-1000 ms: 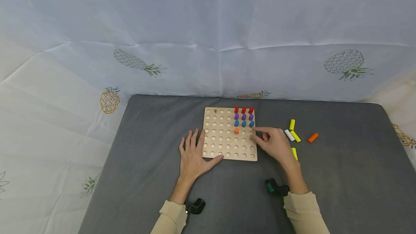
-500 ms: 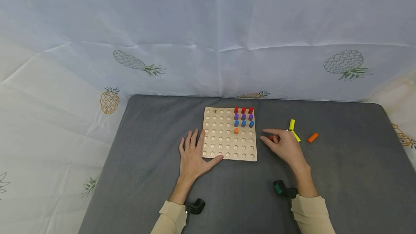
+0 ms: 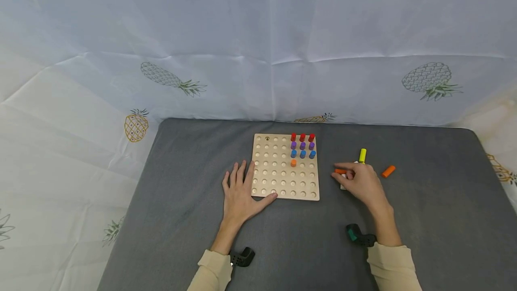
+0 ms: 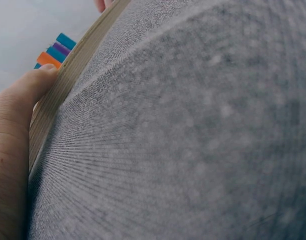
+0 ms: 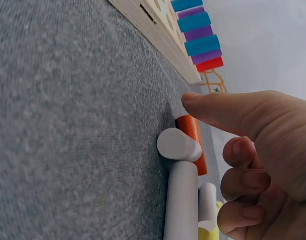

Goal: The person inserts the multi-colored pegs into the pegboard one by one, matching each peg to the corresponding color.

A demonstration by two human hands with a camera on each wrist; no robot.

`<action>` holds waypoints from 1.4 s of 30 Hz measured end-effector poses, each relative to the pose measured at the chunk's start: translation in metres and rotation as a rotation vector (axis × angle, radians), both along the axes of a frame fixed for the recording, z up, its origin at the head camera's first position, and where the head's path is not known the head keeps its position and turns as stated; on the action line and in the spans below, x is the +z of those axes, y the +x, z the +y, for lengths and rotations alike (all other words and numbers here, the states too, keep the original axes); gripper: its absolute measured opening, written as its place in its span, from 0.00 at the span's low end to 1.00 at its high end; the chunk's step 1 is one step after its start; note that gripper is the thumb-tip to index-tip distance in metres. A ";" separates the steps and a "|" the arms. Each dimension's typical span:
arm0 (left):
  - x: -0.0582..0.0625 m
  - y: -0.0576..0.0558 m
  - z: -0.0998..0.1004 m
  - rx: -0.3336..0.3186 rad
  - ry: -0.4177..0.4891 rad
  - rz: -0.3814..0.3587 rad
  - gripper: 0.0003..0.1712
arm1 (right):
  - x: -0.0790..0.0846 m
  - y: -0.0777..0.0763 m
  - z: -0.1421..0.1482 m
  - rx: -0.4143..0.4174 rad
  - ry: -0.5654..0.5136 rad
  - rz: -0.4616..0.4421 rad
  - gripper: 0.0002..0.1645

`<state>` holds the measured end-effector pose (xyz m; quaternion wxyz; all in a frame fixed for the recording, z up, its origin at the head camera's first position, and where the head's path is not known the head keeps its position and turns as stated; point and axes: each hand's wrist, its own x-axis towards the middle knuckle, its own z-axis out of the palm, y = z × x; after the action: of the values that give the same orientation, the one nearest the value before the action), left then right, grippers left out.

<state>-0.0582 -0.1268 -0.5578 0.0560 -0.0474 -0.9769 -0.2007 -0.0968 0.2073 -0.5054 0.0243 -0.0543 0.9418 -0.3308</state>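
My left hand (image 3: 239, 196) rests at the near-left corner of a wooden pegboard (image 3: 279, 168), fingers spread along its left side and thumb on its front edge. Three red, three purple and three blue pegs stand in its right-hand columns, with one orange peg (image 3: 293, 163) below. Right of the board, my right hand (image 3: 363, 185) hovers with thumb and index finger apart around a loose orange peg (image 3: 340, 171). In the right wrist view, a gap shows between the thumb and that orange peg (image 5: 195, 137), which lies behind white pegs (image 5: 182, 200). The index finger is hidden there.
A yellow peg (image 3: 362, 155) lies just beyond my right hand, and another orange peg (image 3: 389, 171) lies to its right. A white peg (image 3: 343, 187) shows partly below the thumb. Grey cloth (image 3: 181, 183) covers the table; a pale curtain (image 3: 242, 80) hangs behind.
My right hand has moved right, from the board's right edge to the loose pegs, now covering some yellow and white ones. My left hand has stayed in place.
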 end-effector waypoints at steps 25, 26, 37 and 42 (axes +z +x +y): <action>0.000 -0.001 0.001 -0.004 -0.018 0.010 0.67 | 0.001 -0.007 0.008 0.046 0.052 -0.098 0.19; -0.001 -0.001 0.001 -0.003 -0.019 0.009 0.67 | 0.001 -0.007 0.008 0.047 0.055 -0.098 0.19; -0.002 -0.001 0.000 -0.004 -0.021 0.009 0.67 | 0.006 -0.008 0.004 0.044 0.053 -0.082 0.17; -0.003 0.000 0.000 -0.004 -0.021 0.022 0.67 | 0.006 -0.008 0.003 0.033 0.048 -0.061 0.16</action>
<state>-0.0585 -0.1270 -0.5606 0.0660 -0.0522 -0.9782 -0.1898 -0.1045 0.2106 -0.4991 0.0595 -0.0591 0.9473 -0.3091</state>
